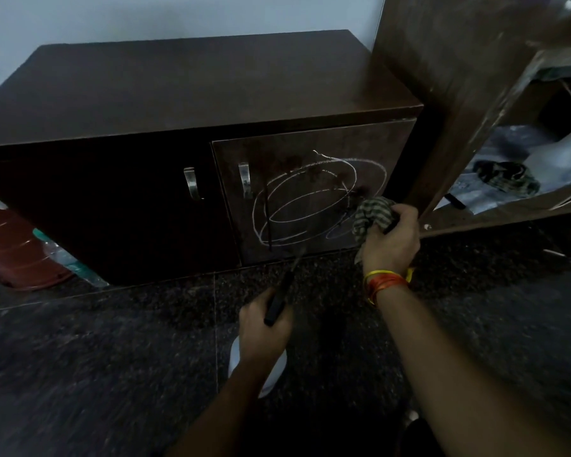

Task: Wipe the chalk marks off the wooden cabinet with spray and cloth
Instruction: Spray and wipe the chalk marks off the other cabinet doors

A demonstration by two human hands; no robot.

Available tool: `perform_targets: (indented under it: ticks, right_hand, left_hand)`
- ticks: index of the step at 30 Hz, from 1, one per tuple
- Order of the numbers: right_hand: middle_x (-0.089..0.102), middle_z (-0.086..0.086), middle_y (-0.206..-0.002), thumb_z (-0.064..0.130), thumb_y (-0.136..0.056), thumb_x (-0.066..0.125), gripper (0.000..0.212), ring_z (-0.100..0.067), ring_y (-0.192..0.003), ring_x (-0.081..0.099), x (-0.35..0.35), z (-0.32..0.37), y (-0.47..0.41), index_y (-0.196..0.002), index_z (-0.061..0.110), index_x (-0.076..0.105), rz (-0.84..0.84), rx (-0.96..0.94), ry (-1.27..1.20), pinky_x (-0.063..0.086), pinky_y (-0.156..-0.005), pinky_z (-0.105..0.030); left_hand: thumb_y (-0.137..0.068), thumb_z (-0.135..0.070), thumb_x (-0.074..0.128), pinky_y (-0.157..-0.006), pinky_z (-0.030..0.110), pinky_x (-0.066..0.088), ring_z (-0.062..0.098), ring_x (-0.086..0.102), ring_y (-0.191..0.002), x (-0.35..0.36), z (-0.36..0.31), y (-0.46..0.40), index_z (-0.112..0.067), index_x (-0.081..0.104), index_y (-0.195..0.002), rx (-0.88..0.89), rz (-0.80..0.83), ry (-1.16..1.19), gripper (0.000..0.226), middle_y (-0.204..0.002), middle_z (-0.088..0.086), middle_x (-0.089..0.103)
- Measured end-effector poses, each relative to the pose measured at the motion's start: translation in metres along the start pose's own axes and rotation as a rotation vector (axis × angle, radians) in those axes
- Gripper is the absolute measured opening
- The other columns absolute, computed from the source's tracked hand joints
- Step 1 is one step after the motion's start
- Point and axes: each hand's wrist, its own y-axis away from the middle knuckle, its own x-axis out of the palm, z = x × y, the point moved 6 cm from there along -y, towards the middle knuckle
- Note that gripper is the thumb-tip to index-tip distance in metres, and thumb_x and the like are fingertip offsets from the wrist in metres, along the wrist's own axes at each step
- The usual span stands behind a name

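Head view: right hand [389, 239] clenched on striped cloth [373, 214], pressed to right cabinet door [310, 192] at right edge of chalk loops [305, 199] — wiping begins. Left hand [266, 328] wrapped round spray bottle [257, 367], near, low. Next — sweep cloth leftward across wet marks.

Our two forearms bare with no sleeves in view, our left hand [265, 328] without rings or bands, our right hand [391, 240] above a wrist wrapped in orange and yellow threads [384, 281], loose ends trailing
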Motion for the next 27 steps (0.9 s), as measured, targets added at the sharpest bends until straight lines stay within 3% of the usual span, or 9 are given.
perform_targets:
  ticks: [3, 7, 10, 13, 20, 27]
  right_hand:
    - [0.059, -0.014, -0.114, -0.003, -0.078, 0.06, 0.037, -0.029, -0.105, 0.058, 0.003, 0.0, 0.004, -0.113, 0.009, 0.055, 0.013, 0.037, 0.026, 0.045, -0.088, -0.031]
    - [0.058, -0.013, -0.113, -0.002, -0.079, 0.06, 0.036, -0.03, -0.104, 0.057, 0.009, 0.001, 0.01, -0.112, 0.01, 0.055, 0.048, 0.032, 0.028, 0.045, -0.089, -0.032]
    - [0.058, -0.013, -0.113, -0.001, -0.079, 0.06, 0.036, -0.029, -0.104, 0.057, 0.013, 0.003, 0.014, -0.112, 0.01, 0.055, 0.064, 0.029, 0.035, 0.045, -0.088, -0.032]
    - [0.058, -0.013, -0.113, -0.001, -0.08, 0.06, 0.035, -0.028, -0.103, 0.057, 0.016, 0.005, 0.018, -0.113, 0.009, 0.055, 0.077, 0.028, 0.042, 0.045, -0.085, -0.031]
    - [0.059, -0.014, -0.111, -0.001, -0.078, 0.061, 0.036, -0.03, -0.102, 0.058, 0.017, 0.004, 0.017, -0.112, 0.008, 0.055, 0.08, 0.036, 0.021, 0.046, -0.086, -0.033]
    - [0.054, -0.016, -0.113, -0.003, -0.074, 0.062, 0.04, -0.029, -0.102, 0.055, 0.032, 0.026, 0.008, -0.112, 0.007, 0.056, 0.085, -0.024, -0.038, 0.04, -0.088, -0.025]
  left_hand:
    - [-0.08, -0.021, 0.053, -0.042, 0.022, 0.026, 0.012, 0.039, -0.041, -0.013, 0.009, 0.0, -0.019, 0.047, -0.059, -0.016, -0.052, -0.023, 0.022, -0.047, -0.005, 0.04]
    - [-0.08, -0.025, 0.053, -0.042, 0.025, 0.029, 0.011, 0.038, -0.041, -0.026, 0.021, 0.003, -0.016, 0.051, -0.062, -0.096, -0.108, -0.034, 0.02, -0.048, 0.0, 0.042]
    - [-0.088, -0.015, 0.057, -0.043, 0.029, 0.03, 0.012, 0.036, -0.041, -0.036, 0.028, 0.006, -0.017, 0.052, -0.064, -0.14, -0.155, -0.025, 0.025, -0.049, 0.002, 0.041]
    - [-0.09, -0.004, 0.06, -0.041, 0.024, 0.029, 0.011, 0.037, -0.039, -0.045, 0.035, 0.006, -0.017, 0.047, -0.059, -0.175, -0.197, -0.037, 0.036, -0.048, 0.001, 0.04]
    - [-0.089, -0.004, 0.06, -0.042, 0.024, 0.027, 0.008, 0.033, -0.04, -0.033, 0.032, 0.017, -0.008, 0.051, -0.061, -0.19, -0.15, -0.044, 0.03, -0.048, 0.0, 0.037]
    - [-0.09, -0.021, 0.057, -0.05, 0.041, 0.03, 0.03, 0.033, -0.048, -0.021, -0.013, -0.006, -0.003, 0.052, -0.071, -0.051, -0.181, 0.122, 0.026, -0.058, 0.019, 0.039]
